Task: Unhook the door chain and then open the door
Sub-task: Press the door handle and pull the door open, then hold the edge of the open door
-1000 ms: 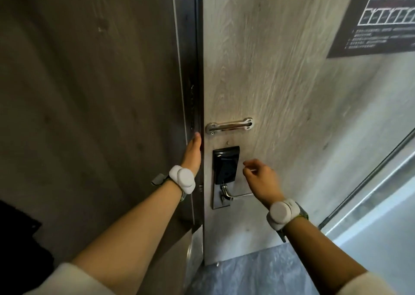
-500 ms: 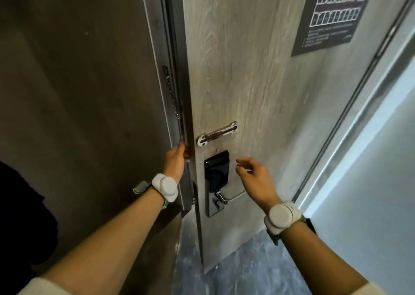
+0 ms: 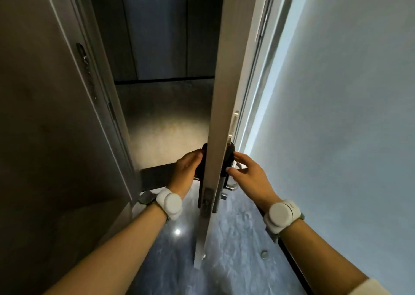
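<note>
The door (image 3: 221, 106) stood wide open, turned edge-on to the viewer, a pale wood-grain slab with a metal latch plate (image 3: 207, 199) low on its edge. A black lock housing (image 3: 228, 162) sat on its room side, with a matching dark plate on the corridor side. The left hand (image 3: 186, 171) lay against that outer plate, fingers loosely curved, not clamped on anything I could make out. The right hand (image 3: 247, 175) was spread open, fingertips resting on the black housing just above the silver lever handle (image 3: 233, 185). On the left, the grey door frame (image 3: 94, 88) carried a slotted strike plate (image 3: 87, 70). Beyond lay a dim corridor floor (image 3: 166, 124).
</note>
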A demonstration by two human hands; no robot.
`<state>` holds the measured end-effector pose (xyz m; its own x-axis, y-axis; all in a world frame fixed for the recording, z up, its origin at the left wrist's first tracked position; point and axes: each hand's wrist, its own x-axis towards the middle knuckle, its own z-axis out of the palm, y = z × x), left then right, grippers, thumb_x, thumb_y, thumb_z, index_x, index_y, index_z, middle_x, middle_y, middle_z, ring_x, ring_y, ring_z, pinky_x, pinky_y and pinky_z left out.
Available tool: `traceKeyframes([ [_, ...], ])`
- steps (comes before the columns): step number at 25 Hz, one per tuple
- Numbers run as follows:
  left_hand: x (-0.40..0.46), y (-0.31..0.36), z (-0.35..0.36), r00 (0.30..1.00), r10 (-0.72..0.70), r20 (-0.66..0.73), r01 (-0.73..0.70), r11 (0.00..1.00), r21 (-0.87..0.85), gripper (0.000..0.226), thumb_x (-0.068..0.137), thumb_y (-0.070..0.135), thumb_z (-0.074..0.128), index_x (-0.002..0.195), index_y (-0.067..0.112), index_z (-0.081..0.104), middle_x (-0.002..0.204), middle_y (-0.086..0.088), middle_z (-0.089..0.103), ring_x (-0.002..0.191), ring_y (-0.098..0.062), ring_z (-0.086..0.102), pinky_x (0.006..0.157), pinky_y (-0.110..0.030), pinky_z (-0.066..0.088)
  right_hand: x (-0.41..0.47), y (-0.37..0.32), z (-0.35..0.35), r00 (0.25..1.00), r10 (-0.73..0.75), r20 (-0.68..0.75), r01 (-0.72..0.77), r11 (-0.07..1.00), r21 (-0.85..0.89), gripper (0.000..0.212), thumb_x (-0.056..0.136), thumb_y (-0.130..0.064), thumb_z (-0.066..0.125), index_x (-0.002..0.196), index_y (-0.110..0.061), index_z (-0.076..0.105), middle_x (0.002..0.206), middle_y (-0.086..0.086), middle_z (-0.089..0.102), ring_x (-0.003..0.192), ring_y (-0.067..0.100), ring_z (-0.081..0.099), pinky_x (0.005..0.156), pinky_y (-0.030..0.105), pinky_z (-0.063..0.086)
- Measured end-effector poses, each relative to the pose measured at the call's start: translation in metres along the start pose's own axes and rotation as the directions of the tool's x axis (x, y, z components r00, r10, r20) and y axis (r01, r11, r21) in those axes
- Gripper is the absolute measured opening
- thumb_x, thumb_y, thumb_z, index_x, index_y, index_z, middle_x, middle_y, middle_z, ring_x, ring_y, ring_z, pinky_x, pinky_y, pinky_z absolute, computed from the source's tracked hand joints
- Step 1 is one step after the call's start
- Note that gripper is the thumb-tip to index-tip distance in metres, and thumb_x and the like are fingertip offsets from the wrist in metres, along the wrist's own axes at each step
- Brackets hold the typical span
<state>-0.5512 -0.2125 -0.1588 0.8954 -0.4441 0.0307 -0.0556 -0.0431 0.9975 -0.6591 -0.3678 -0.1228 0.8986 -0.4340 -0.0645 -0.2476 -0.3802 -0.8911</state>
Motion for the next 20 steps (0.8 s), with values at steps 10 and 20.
traceKeyframes([
  [10,-0.018,-0.003,0.159,0.957,-0.165,0.238,0.184,0.981,-0.063,0.045,0.103,0.036,0.035,0.141,0.016,0.050,0.146,-0.012,0.055,0.133,-0.030,0.054,0.096,-0.034,0.045,-0.060,0.062,-0.120,0.957,0.068,-0.282,-0.077,0.997,-0.021,0.061,0.090,-0.043,0.073,0.142,-0.016,0.055,0.117,-0.012,0.058,0.104,0.012,0.057,0.093,0.025,0.047],
  [20,-0.011,0.013,0.291,0.779,-0.299,0.551,0.269,0.953,0.136,0.059,0.102,0.051,0.019,0.154,0.025,0.029,0.163,-0.005,0.032,0.147,-0.033,0.035,0.116,-0.053,0.031,-0.048,0.129,-0.246,0.834,0.109,-0.541,-0.208,0.970,-0.126,0.049,0.094,-0.055,0.059,0.107,-0.007,0.063,0.095,0.011,0.073,0.087,0.029,0.070,0.076,0.031,0.051],
])
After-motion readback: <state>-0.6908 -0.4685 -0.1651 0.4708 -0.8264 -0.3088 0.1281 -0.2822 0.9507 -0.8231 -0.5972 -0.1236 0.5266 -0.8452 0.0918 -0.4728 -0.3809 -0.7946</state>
